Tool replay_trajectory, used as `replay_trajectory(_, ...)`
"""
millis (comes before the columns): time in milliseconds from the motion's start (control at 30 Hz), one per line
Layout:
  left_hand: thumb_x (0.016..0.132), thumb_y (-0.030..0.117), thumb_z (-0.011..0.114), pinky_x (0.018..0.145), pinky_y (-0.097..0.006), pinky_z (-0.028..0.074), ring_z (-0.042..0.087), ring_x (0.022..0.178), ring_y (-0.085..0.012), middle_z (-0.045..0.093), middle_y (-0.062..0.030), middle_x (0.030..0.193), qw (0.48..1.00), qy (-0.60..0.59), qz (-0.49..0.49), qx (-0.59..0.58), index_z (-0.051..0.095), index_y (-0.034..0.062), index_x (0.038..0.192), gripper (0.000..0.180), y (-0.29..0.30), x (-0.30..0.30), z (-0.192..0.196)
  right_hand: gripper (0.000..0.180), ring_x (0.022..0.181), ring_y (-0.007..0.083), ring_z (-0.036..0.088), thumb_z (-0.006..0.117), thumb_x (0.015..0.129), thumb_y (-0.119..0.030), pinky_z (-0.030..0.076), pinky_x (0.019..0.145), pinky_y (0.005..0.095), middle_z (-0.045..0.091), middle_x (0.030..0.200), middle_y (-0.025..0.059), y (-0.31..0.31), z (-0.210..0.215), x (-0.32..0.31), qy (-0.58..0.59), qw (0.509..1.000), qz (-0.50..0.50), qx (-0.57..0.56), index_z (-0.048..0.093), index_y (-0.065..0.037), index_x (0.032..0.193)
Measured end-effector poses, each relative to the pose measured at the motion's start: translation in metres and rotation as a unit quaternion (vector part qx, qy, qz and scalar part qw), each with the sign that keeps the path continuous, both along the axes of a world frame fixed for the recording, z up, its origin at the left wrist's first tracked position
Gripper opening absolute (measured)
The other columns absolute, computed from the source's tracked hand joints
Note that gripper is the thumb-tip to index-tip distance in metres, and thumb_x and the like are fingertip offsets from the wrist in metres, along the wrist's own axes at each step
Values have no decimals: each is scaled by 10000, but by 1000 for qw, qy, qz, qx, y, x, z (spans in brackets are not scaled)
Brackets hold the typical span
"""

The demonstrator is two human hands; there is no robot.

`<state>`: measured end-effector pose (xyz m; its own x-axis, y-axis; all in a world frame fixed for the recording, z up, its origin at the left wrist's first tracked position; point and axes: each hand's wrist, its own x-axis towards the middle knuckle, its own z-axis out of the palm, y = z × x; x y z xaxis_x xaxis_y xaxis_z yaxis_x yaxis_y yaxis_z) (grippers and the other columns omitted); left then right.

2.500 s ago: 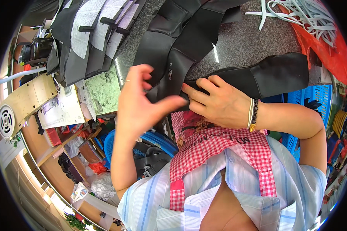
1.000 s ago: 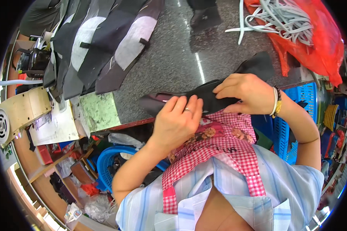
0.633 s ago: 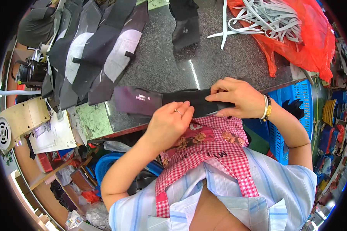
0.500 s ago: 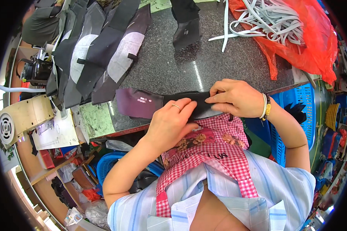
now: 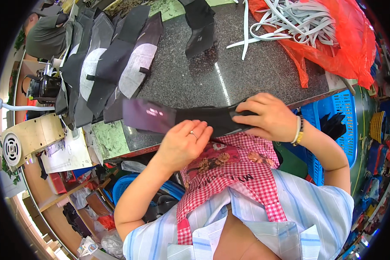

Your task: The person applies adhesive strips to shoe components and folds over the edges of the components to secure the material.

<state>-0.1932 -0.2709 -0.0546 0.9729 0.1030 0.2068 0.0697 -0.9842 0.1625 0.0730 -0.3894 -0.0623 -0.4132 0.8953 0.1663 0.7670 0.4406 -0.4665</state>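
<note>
A long black flat piece of material lies across the near edge of the dark stone table. Its left end looks glossy and purplish. My right hand presses and grips its right end with the fingers on top. My left hand, with a ring on one finger, rests flat against the piece's lower edge near the middle, fingers close together.
A fanned row of black and grey cut pieces lies at the table's left. A black piece stands at the back. White straps lie on a red plastic bag. A blue basket sits at my right, a cream machine at the left.
The black piece has been drawn down to the table's near edge and laid out flat. My left hand came from the air onto it; my right hand stayed on its right end.
</note>
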Motion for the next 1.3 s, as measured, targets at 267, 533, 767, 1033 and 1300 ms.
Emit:
replay_trajectory(267, 772, 229, 761, 819, -390, 528, 627, 964, -300, 645, -140, 1039, 977, -87, 99, -170, 578, -45, 1232, 566, -41, 72, -2, 296, 1003, 285, 607, 747, 738, -134, 476, 894, 415, 638, 1116, 75, -3, -8, 10, 58, 994, -84, 26, 673, -56, 1013)
replay_trajectory(533, 704, 130, 789, 707, -370, 527, 607, 885, -294, 626, -113, 995, 981, -22, 172, -92, 641, 8, 1107, 447, -44, 108, -23, 317, 927, 305, 647, 697, 689, 26, 539, 810, 397, 662, 1011, 133, -52, -24, -19, 86, 956, -227, 167, 646, -10, 1000)
replay_trajectory(767, 884, 94, 642, 631, -422, 500, 641, 679, -334, 653, -156, 728, 952, -164, 198, -167, 646, 7, 897, 88, -32, 114, -25, 327, 1108, 288, 590, 594, 763, -86, 511, 931, 391, 587, 1204, 122, -50, -31, -31, -3, 960, -253, 121, 640, 0, 1074)
replay_trajectory(1033, 997, 192, 528, 543, -494, 451, 629, 616, -423, 612, -227, 642, 900, -81, 325, -279, 576, 11, 838, 246, -22, 115, -15, 405, 1061, 271, 587, 583, 757, -61, 534, 878, 353, 579, 1150, 112, -44, -25, -26, 2, 971, -227, 78, 589, -11, 1158)
replay_trajectory(1300, 987, 211, 557, 558, -485, 452, 618, 620, -423, 604, -212, 643, 882, -97, 329, -323, 596, 4, 859, 247, -20, 109, -16, 497, 1008, 283, 546, 581, 750, -59, 514, 881, 345, 544, 1128, 135, -35, -21, -39, -28, 963, -260, 56, 572, 23, 1240)
